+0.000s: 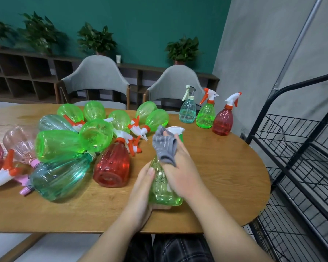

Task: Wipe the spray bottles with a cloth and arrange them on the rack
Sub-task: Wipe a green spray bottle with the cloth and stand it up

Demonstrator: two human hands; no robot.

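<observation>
Head view: left hand grips the base of a green spray bottle above the wooden table; right hand presses a grey cloth around its neck. Three bottles stand upright near the black wire rack; others lie in a heap at left

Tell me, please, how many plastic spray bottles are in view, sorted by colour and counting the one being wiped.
Green translucent plastic spray bottles: 9, including the one being wiped
Teal translucent plastic spray bottles: 3
Red translucent plastic spray bottles: 3, one cut off at the left edge
Pink translucent plastic spray bottle: 1
Total: 16
</observation>
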